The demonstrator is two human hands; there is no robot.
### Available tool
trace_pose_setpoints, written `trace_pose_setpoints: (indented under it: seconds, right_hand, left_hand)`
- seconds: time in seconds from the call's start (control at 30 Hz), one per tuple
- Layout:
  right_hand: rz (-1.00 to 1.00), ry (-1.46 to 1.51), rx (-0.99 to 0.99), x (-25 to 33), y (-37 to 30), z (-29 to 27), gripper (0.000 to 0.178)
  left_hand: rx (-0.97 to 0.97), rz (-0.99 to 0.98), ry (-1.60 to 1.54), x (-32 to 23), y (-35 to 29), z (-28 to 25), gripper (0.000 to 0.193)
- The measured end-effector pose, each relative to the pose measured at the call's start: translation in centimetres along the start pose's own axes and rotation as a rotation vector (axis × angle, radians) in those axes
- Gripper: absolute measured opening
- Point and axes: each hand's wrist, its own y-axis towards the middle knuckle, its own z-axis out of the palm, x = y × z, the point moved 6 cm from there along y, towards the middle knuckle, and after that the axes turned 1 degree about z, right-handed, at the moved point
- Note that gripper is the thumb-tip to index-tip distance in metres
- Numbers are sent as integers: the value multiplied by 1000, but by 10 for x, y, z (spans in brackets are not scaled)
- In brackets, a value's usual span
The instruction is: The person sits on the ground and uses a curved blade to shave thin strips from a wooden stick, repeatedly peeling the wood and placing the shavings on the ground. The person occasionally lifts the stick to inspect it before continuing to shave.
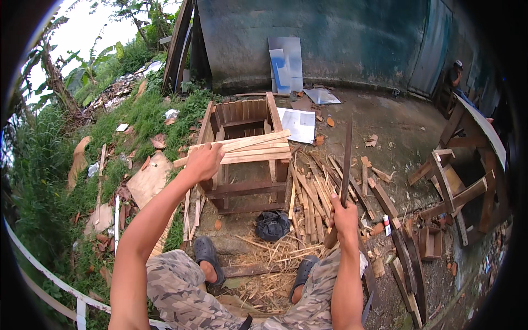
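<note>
Here | left hand stretched far, grip pressed down on the pale slats lying across the wooden crate | right hand raised near, grip clenched round a long machete, blade upright | scrap wood right of crate, grass left | bare concrete beyond

Rough pale wood in slats and crate, dull dark metal blade, matt camouflage cloth trousers.
</note>
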Motion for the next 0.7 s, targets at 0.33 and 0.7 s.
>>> trace_pose_setpoints:
  seconds: [0.33, 0.7]
  right_hand:
    - [121, -41, 22, -9, 7, -6, 44]
    - [145, -102, 36, -4, 2, 4, 49]
  left_hand:
    - [182, -38, -69, 83, 115, 104, 46]
    - [243, -178, -262, 98, 122, 130, 42]
